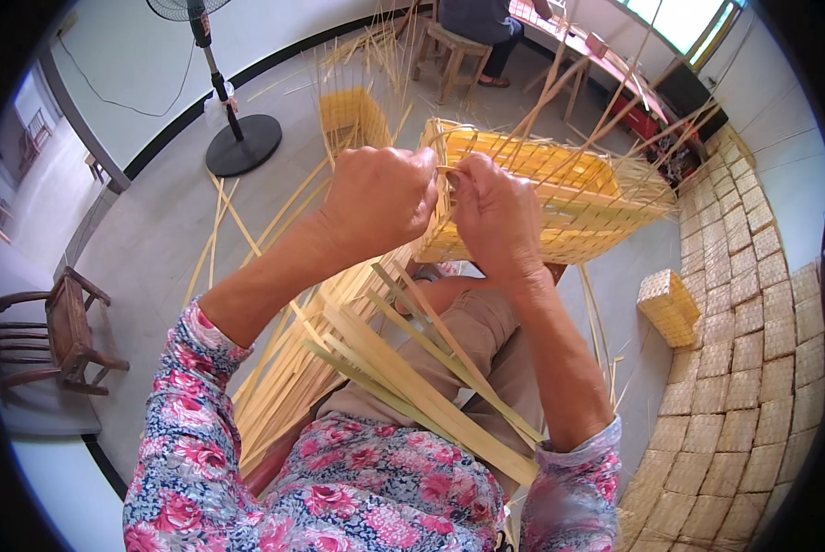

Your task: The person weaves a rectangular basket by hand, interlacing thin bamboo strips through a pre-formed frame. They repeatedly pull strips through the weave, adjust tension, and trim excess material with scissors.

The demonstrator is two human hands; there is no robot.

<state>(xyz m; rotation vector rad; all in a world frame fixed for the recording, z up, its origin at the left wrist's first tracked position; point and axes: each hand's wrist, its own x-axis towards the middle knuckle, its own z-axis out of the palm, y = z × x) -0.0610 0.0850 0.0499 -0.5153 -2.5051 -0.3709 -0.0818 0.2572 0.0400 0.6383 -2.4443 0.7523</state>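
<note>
The person sits with a half-woven bamboo basket (pixel 541 198) propped on the knees, its open mouth turned toward the body. Both hands work at the near left corner of its rim. The left hand (pixel 380 198) is clenched, its fingers pinching a thin bamboo strip (pixel 446 170) at the rim; the right hand (pixel 497 216) grips the same strip just beside it, fingers curled tight against the basket wall.

By the look of it, the basket's walls are largely woven: the lattice of yellow strips holds a box shape. Many loose strip ends (pixel 652 179) bristle from the far right end and upper edge, so the rim appears unfinished, with tucking and trimming left to do. A bundle of flat bamboo splints (pixel 412 377) lies across the lap, unused material within reach.

To the right, finished woven baskets (pixel 739 350) are stacked in rows, one small one (pixel 668 306) standing apart on the floor. Far left stand a pedestal fan (pixel 238 138) and a wooden chair (pixel 58 336).
</note>
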